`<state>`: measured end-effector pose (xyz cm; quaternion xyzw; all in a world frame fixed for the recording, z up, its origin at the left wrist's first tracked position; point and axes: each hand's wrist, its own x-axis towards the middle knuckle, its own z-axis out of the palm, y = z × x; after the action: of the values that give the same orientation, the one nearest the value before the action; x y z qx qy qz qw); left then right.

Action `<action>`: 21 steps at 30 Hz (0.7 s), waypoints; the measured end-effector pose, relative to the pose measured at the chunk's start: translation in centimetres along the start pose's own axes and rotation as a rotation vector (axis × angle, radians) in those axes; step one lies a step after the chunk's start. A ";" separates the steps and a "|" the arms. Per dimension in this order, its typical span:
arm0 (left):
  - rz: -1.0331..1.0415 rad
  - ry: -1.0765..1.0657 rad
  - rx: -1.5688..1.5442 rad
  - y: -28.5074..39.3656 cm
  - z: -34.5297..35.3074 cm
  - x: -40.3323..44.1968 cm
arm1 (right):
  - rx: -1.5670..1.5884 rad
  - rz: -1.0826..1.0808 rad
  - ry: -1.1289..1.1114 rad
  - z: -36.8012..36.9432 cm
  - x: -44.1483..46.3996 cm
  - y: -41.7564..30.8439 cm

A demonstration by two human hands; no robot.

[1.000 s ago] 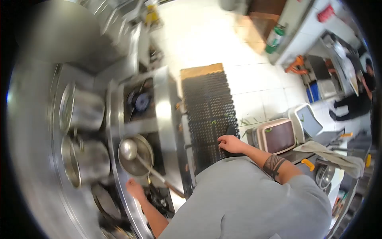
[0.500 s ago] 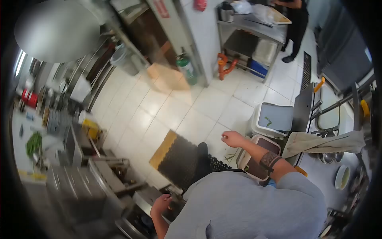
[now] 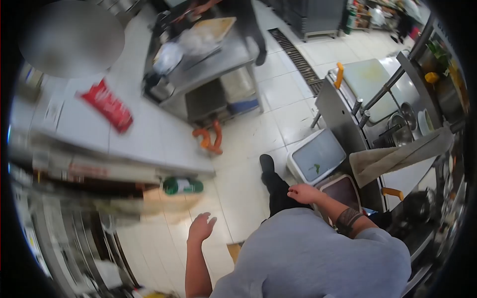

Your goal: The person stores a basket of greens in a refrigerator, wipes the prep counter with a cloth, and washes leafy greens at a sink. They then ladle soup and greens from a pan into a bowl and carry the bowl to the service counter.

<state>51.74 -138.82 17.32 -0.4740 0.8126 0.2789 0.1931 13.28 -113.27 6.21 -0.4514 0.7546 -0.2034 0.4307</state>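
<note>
My left hand hangs in front of my body over the white tiled floor, fingers apart, holding nothing. Beside my dark trouser leg, my right hand has its fingers loosely curled in, and nothing shows in them. Nearest to that hand is a brownish open bin. Just beyond it stands a white bin with a grey lid, with a bit of green leaf on top. A beige towel hangs over a rail to the right.
A steel table with plastic bags stands ahead, a person's arm behind it. Orange pipes rise near its foot. A green cylinder stands left. A floor drain runs ahead. On the right counter lies a cutting board.
My view has turned to the right, and one foot has stepped forward off the dark mat. My left hand has come up and forward; my right hand is now beside my thigh.
</note>
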 end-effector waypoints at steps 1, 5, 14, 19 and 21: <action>0.014 0.015 0.013 0.7 -1.4 3.9 | 0.013 0.001 -0.037 -0.6 2.1 0.6; 0.048 -0.022 0.057 4.8 -4.4 18.4 | 0.017 -0.050 -0.025 -8.0 12.0 0.3; 0.376 -0.308 -0.061 23.8 -16.6 37.7 | 0.071 -0.044 0.318 -37.7 25.4 -6.1; 0.486 -0.246 -0.096 35.5 -22.8 51.6 | 0.208 0.124 0.524 -48.2 26.9 -3.5; 0.724 -0.182 -0.064 43.0 -26.3 55.9 | 0.247 0.200 0.561 -50.8 27.1 -1.8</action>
<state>-13.98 -175.61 16.87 -0.1352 0.8980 0.3953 0.1385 -34.20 -141.55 22.59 -0.2456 0.8542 -0.3664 0.2751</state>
